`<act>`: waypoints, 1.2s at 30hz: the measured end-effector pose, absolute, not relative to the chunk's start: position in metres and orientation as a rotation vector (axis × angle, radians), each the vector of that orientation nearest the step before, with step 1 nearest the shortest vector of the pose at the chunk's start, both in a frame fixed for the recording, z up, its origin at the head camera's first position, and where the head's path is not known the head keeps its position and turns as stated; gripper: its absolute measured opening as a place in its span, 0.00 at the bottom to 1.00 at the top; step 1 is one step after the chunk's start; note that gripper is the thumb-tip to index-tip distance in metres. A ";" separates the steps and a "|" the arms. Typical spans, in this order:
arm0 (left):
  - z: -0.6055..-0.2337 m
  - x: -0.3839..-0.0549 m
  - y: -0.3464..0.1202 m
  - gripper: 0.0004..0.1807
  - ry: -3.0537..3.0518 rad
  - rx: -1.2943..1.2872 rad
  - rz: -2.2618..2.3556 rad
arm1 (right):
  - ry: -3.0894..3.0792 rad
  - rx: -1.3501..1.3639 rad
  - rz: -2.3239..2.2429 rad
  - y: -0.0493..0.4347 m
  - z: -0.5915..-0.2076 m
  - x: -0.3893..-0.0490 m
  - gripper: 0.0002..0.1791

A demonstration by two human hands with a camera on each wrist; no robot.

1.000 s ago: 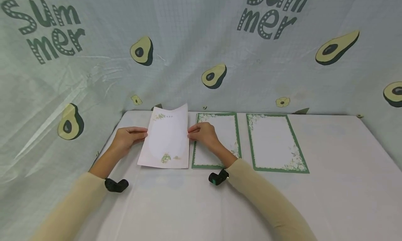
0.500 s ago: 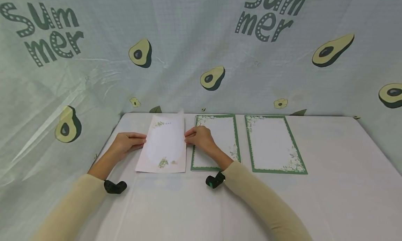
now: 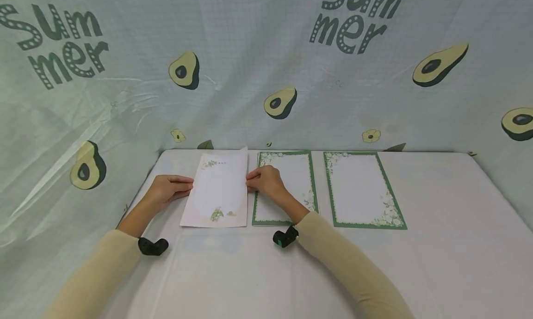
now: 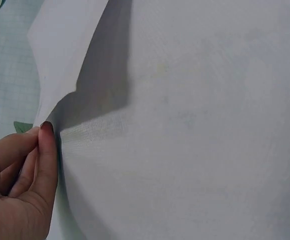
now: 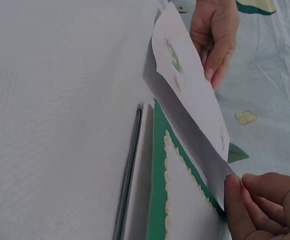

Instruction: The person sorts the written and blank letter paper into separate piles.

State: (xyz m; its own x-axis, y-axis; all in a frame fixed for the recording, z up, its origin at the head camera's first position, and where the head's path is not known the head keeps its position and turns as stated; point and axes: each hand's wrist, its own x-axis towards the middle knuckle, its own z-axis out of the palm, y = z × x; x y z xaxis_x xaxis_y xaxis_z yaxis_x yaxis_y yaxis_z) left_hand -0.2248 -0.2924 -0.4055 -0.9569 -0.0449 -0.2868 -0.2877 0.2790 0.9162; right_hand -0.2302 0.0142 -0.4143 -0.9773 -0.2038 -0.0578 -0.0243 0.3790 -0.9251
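A pale pink sheet of paper point(image 3: 220, 189) with a small green plant print is held at the left of the table. My left hand point(image 3: 167, 192) pinches its left edge between thumb and fingers. Its right edge is pinched by my right hand point(image 3: 268, 182). In the right wrist view the sheet point(image 5: 190, 80) curves and stands off the table, casting a shadow beneath. The left wrist view shows the thumb and fingers of that hand point(image 4: 25, 175) closed on the edge. Part of a green-bordered sheet point(image 3: 287, 175) lies hidden under my right hand and forearm.
Farther right lies a second green-bordered sheet point(image 3: 366, 189) with a floral corner. The white-covered table point(image 3: 233, 272) meets a hanging cloth point(image 3: 233, 41) printed with avocados at its back and left. In the right wrist view the middle green-bordered sheet point(image 5: 159, 200) rests on a stack.
The pink sheet has come down lower toward the table, and its curled top edge has flattened somewhat. Both hands have moved slightly with it, still pinching its sides.
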 end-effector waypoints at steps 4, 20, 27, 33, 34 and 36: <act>-0.404 -0.226 -0.292 0.19 2.356 -0.344 1.750 | 2.464 -0.228 -1.642 0.013 -0.412 -0.233 0.06; -0.401 -0.223 -0.294 0.20 2.495 -0.301 1.580 | 2.395 -0.207 -1.610 0.017 -0.403 -0.234 0.12; -0.383 -0.207 -0.280 0.14 2.890 -0.104 1.109 | 2.476 -0.469 -1.559 0.058 -0.386 -0.234 0.16; -0.371 -0.192 -0.241 0.14 2.942 0.160 1.106 | 2.679 -0.582 -1.427 0.108 -0.380 -0.227 0.15; -0.370 -0.190 -0.235 0.14 2.920 0.185 1.133 | 2.692 -0.584 -1.417 0.116 -0.379 -0.225 0.15; -0.368 -0.187 -0.223 0.15 2.870 0.212 1.187 | 2.729 -0.588 -1.385 0.131 -0.377 -0.222 0.15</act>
State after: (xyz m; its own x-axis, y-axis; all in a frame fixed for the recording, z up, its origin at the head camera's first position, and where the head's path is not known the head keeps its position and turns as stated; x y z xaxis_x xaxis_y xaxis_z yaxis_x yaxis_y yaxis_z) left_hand -0.1867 -0.2227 -0.3683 -0.9903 0.1367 0.0258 0.1149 0.6998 0.7050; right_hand -0.2220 0.1309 -0.3774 -0.9285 -0.3418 0.1454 -0.3191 0.5335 -0.7833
